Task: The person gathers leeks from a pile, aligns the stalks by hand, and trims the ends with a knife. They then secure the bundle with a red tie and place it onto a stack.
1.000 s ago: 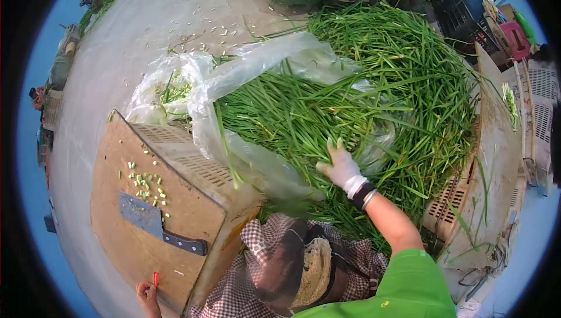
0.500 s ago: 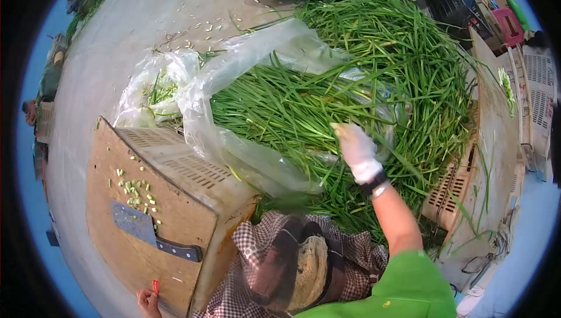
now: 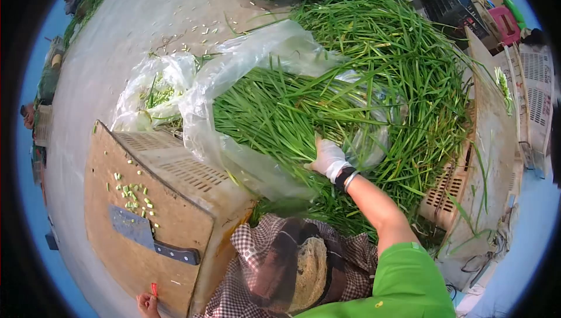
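Observation:
My right hand (image 3: 328,158), in a white glove with a dark band at the wrist, is closed around a bunch of long green chive-like stalks (image 3: 280,110). These lie on a clear plastic sheet (image 3: 204,93), with a larger heap of the same greens (image 3: 432,78) beyond and to the right. Low at the left edge of the board, my bare left hand (image 3: 147,305) pinches a small red strip (image 3: 154,289); it is partly cut off by the frame. A cleaver (image 3: 133,226) with a black handle rests on the wooden board (image 3: 111,166), near several short cut stalk pieces (image 3: 133,192).
The board sits on an upturned slotted plastic crate (image 3: 175,160). A clear bag (image 3: 155,93) with cut pieces stands behind it. More cut bits are scattered on the floor (image 3: 146,20). At right are a second board (image 3: 491,137), a slotted crate (image 3: 447,195) and a pink stool (image 3: 506,25).
My right hand has moved left and slightly down across the greens and closed around a bunch. My left hand and the cleaver stay in place.

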Motion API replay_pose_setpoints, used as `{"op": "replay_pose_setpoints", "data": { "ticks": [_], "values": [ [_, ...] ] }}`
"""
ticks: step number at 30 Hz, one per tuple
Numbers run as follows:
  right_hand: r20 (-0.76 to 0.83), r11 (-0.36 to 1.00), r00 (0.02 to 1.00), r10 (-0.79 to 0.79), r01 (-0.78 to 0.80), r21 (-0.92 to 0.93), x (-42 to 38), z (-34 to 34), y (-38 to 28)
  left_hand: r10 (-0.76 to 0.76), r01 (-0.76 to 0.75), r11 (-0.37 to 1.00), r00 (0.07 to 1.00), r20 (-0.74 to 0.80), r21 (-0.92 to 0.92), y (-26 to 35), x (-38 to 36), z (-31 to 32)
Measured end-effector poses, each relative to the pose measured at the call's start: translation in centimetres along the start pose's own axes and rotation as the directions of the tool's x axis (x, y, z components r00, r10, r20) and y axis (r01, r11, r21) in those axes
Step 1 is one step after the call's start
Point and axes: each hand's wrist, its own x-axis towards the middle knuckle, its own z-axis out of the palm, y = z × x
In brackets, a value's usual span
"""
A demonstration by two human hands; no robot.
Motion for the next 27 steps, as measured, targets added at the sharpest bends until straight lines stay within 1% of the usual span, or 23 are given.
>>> {"op": "replay_pose_setpoints", "data": {
  "ticks": [2,3,4,6,7,8,10,12,14,15,16,18,19,20,21,22,23,24,26,27],
  "values": [
    [-0.142,0.981,0.989,-0.041,0.012,-0.193,0.4,-0.6,0.1,0.016,-0.016,1.000,1.000,0.004,-0.015,-0.7,0.2,-0.3],
    [-0.282,0.994,0.957,-0.065,0.037,-0.105,1.9,-0.1,1.7,0.017,-0.017,1.000,1.000,0.008,-0.017,-1.4,0.1,-0.5],
    [-0.219,0.999,0.975,0.037,-0.035,0.011,2.3,-0.2,1.7,-0.001,0.000,1.000,1.000,-0.009,-0.028,-2.1,0.0,-0.8],
    [-0.275,0.992,0.957,0.094,-0.068,0.103,1.7,2.3,0.4,-0.026,0.023,0.997,0.999,-0.038,-0.074,-3.4,0.3,-0.5],
    [-0.248,0.990,0.961,0.119,-0.097,0.100,0.9,3.1,-0.3,-0.024,0.022,0.997,0.999,-0.036,-0.076,-3.3,0.3,-0.3],
    [-0.401,0.996,0.912,0.092,-0.086,0.033,1.0,5.2,-0.2,-0.022,0.019,0.997,0.999,-0.038,-0.077,-3.2,0.2,-0.2],
    [-0.392,0.991,0.910,0.133,-0.127,0.041,0.8,5.5,-0.8,-0.038,0.035,0.998,0.998,-0.053,-0.058,-2.8,0.0,-0.3],
    [-0.347,0.985,0.923,0.166,-0.139,0.102,1.3,4.7,-0.2,-0.073,0.072,0.997,0.995,-0.071,-0.021,-2.1,-0.2,-0.3],
    [-0.283,0.978,0.944,0.173,-0.131,0.163,3.2,3.8,1.4,-0.075,0.075,0.997,0.996,-0.054,0.014,-1.2,-0.1,-0.1],
    [-0.148,0.991,0.982,0.116,-0.103,0.090,3.5,1.6,1.8,-0.083,0.084,0.996,0.995,-0.048,0.033,-0.8,-0.3,-0.1],
    [-0.008,0.998,0.998,0.065,-0.065,0.022,3.8,-0.9,2.0,-0.077,0.079,0.996,0.995,-0.057,0.044,-0.3,-0.5,0.1],
    [0.236,0.986,0.972,-0.012,-0.028,0.164,5.5,-3.9,2.9,-0.066,0.071,0.995,0.996,-0.065,0.069,0.6,-0.8,0.2],
    [0.057,0.986,0.998,-0.024,0.014,0.164,3.6,-5.6,1.9,-0.075,0.082,0.993,0.995,-0.072,0.087,0.7,-1.0,0.1],
    [0.080,0.954,0.993,-0.083,0.056,0.294,5.2,-4.1,3.4,-0.080,0.087,0.991,0.994,-0.075,0.101,0.8,-1.1,0.1],
    [-0.004,0.915,0.964,-0.265,0.253,0.314,5.7,-2.2,4.4,-0.078,0.086,0.990,0.994,-0.074,0.109,1.0,-0.9,0.4],
    [-0.100,0.840,0.894,-0.436,0.444,0.311,4.5,-2.1,4.1,-0.066,0.071,0.993,0.996,-0.054,0.091,0.8,-0.3,0.6],
    [-0.142,0.968,0.970,-0.195,0.214,0.134,3.2,-2.5,4.4,-0.059,0.062,0.995,0.997,-0.040,0.077,0.0,0.0,0.2],
    [-0.170,0.921,0.972,-0.165,0.213,0.326,4.0,-3.4,5.3,-0.063,0.065,0.995,0.998,-0.028,0.070,-0.5,-0.4,-0.1],
    [-0.236,0.837,0.965,0.111,0.038,0.546,6.4,-4.5,7.5,-0.049,0.050,0.996,0.999,-0.010,0.073,-0.4,-0.6,-0.3],
    [-0.351,0.919,0.923,0.161,-0.010,0.394,7.2,-5.2,8.0,-0.039,0.038,0.996,0.999,0.003,0.078,-0.3,-0.4,-0.3]
  ]
}}
